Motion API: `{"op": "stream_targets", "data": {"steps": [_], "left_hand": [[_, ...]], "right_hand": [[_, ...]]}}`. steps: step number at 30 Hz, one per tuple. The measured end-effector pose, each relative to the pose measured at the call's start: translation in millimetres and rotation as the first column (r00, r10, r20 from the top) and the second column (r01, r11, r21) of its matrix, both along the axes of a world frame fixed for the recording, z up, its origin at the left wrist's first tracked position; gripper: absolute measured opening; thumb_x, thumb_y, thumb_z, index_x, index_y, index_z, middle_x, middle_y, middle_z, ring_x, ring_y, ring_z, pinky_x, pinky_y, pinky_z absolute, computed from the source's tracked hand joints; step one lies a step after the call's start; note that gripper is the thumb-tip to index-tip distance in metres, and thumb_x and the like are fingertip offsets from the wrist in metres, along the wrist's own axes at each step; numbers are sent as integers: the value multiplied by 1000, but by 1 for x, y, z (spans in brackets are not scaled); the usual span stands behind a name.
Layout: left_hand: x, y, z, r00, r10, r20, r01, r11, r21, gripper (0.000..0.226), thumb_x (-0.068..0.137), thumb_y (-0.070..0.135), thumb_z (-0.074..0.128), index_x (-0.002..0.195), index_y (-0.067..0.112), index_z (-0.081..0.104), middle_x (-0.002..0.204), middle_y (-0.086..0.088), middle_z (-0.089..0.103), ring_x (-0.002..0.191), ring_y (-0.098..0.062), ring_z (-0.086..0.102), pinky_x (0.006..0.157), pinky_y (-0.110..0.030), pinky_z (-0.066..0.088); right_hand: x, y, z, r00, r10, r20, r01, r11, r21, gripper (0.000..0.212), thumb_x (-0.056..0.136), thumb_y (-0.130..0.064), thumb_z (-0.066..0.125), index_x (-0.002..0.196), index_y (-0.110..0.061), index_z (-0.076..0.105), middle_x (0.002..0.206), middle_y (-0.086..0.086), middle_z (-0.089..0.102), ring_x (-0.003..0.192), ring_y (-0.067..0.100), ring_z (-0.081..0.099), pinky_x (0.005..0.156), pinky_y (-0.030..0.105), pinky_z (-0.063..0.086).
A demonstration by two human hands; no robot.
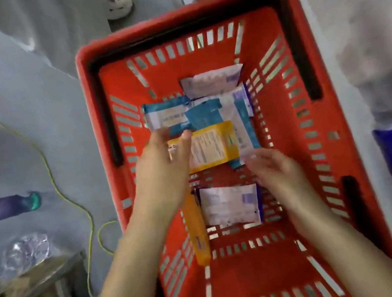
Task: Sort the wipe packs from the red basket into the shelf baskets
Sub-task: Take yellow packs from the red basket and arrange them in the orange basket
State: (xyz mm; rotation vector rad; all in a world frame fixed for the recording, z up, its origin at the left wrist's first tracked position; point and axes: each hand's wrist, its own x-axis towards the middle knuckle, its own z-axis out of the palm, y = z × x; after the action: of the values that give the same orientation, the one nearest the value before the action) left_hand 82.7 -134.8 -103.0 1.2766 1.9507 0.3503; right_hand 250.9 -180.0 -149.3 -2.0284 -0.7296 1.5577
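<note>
- Teal-and-white flat wipe pack [165, 117] lay touched at its near edge by the left hand [164, 169], fingers fairly straight, gripping nothing.
- Right hand [278, 173] hovered blurred beside it; its grip I could not tell.
- Pinching one free edge and lifting clear of the overlapping packs seemed wisest.
- Red slotted plastic basket [338, 175] held all the packs: a yellow rectangular pack [212, 145] mid-floor, a white-and-purple pack [228, 205] nearer, and an orange pack [198, 237] on edge by the left wall.
- Shelf baskets were out of view.
</note>
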Motion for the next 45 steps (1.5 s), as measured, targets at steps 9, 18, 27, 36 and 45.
{"op": "stream_targets", "data": {"steps": [9, 18, 27, 36, 45], "left_hand": [[-22, 106, -80, 695, -608, -383, 533, 794, -294, 53, 96, 44, 46, 129, 3, 48, 133, -21, 42, 124, -37, 37, 100, -42, 34], [-19, 116, -87, 634, -671, -385, 532, 739, -413, 58, 90, 57, 49, 114, 5, 55, 122, -22, 47, 103, -35, 51, 80, -38, 43], [-22, 115, -90, 744, -587, -319, 434, 788, -438, 26, 88, 37, 60, 86, 11, 54, 88, -14, 57, 78, -30, 51, 64, -34, 35], [-29, 75, -20, 817, -514, -261, 420, 840, -343, 20, 91, 25, 60, 79, 13, 50, 100, -21, 63, 98, -38, 59, 64, -30, 31], [-4, 12, 155, 742, 165, 650, 40, 957, -288, 25, 85, 22, 54, 92, 5, 71, 85, -9, 76, 71, -19, 72, 53, -21, 55]], "right_hand": [[-19, 47, -80, 948, 88, 304, -117, 990, 78, 73, 76, -37, 76, 137, -19, 40, 133, 4, 46, 123, 21, 48, 103, 44, 42], [-31, 49, -85, 896, 84, 436, -87, 996, -12, 83, 75, -49, 72, 140, -18, 33, 139, 6, 39, 130, 26, 38, 107, 46, 36], [-42, 50, -82, 963, -151, 224, 165, 985, -43, 49, 71, -31, 81, 106, -13, 52, 111, 3, 57, 96, 17, 63, 80, 35, 56], [-23, 29, -21, 971, -230, 63, 226, 972, 62, 23, 74, -10, 79, 90, -17, 65, 89, 1, 71, 73, 12, 68, 65, 30, 58], [7, -17, 190, 801, -523, -293, 568, 817, 95, 23, 71, -28, 68, 85, -10, 74, 85, 8, 76, 83, 24, 72, 77, 41, 57]]}}
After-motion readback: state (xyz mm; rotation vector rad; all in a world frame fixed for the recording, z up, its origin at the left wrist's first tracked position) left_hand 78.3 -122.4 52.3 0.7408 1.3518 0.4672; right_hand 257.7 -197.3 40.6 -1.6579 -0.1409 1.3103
